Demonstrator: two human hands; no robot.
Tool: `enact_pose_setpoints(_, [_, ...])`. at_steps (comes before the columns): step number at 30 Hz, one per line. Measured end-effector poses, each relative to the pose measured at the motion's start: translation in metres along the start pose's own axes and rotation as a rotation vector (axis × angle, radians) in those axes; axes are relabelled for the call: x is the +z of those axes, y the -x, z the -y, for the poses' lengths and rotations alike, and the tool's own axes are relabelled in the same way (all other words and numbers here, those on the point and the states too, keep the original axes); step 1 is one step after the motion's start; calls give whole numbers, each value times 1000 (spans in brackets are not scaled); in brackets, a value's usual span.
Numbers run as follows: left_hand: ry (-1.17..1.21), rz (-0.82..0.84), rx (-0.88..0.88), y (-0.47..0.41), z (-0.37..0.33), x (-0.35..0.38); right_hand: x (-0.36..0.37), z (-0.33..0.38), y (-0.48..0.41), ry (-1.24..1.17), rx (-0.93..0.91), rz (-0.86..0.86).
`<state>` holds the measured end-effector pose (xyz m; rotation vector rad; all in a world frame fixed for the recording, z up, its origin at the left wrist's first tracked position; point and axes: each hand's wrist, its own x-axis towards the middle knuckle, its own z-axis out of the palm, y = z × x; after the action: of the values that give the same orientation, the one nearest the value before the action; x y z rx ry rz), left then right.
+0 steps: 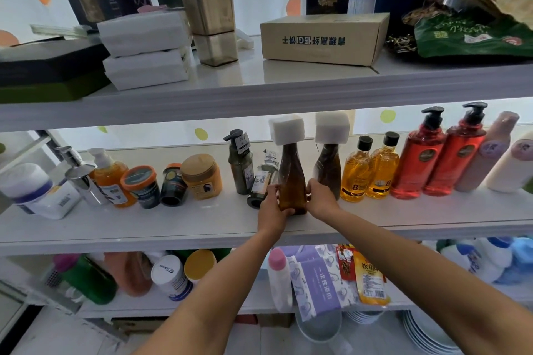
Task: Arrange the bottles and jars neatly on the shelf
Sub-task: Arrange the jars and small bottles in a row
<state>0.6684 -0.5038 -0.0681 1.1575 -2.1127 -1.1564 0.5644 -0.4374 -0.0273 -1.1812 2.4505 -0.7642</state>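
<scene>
The brown bottle (292, 179) stood upright on the middle shelf (173, 219), both arms outstretched: left hand (272, 206) curled round its base, right hand (321, 199) gripping its side; further right, an amber bottle (356, 173) read "8"

both hands held a brown bottle (292, 184) standing near the front edge of the middle shelf (173, 225). the left hand (272, 204) gripped its left side, the right hand (321, 199) its right. a white foam block (287, 130) capped it. just to its right stood a second brown bottle (328, 170), then two amber bottles (356, 173) and two red pump bottles (418, 161). on its left a clear bottle (261, 181) leaned beside a dark green pump bottle (240, 164).
</scene>
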Motion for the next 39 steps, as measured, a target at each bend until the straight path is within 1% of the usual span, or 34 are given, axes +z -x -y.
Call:
enact_pose_setpoints(3, [-125, 11, 11, 1, 1, 0, -6, 4, 0, -3, -2, 27])
enact_pose_setpoints(7, [-268, 3, 31, -1, 1, -2, -26, 22, -2, -55, -108, -4])
enact_pose_setpoints(13, [-340, -24, 5, -2, -7, 5, -62, 56, -11, -55, -260, -197])
enact_pose_setpoints(15, [-371, -30, 8, -2, -8, 5, -77, 64, -15, -36, -307, -206])
enact_pose_setpoints(17, [-383, -34, 3, -3, -8, 6, -90, 72, -19, 84, -369, -125])
enact_pose_setpoints(19, [-381, -32, -8, -4, -8, 6, -100, 81, -23, 288, -405, -39])
enact_pose_setpoints(21, [-377, -28, -17, -6, -10, 7, -105, 89, -26, 467, -396, -20])
enact_pose_setpoints(22, [-376, -24, -21, -7, -10, 8, -106, 92, -27, 520, -383, -29])
enact_pose_setpoints(25, [-352, -19, -35, -11, -12, 10, -106, 97, -27, 606, -356, -73])
enact_pose_setpoints(30, [-331, -19, -49, -19, -13, 13, -109, 100, -32, 753, -387, -149])
enact_pose_setpoints(36, [-385, 15, -93, -30, -21, 13, -108, 97, -43, 794, -368, -182])
enact_pose_setpoints(39, [-402, 32, -113, -36, -27, 13, -105, 92, -47, 844, -399, -251])
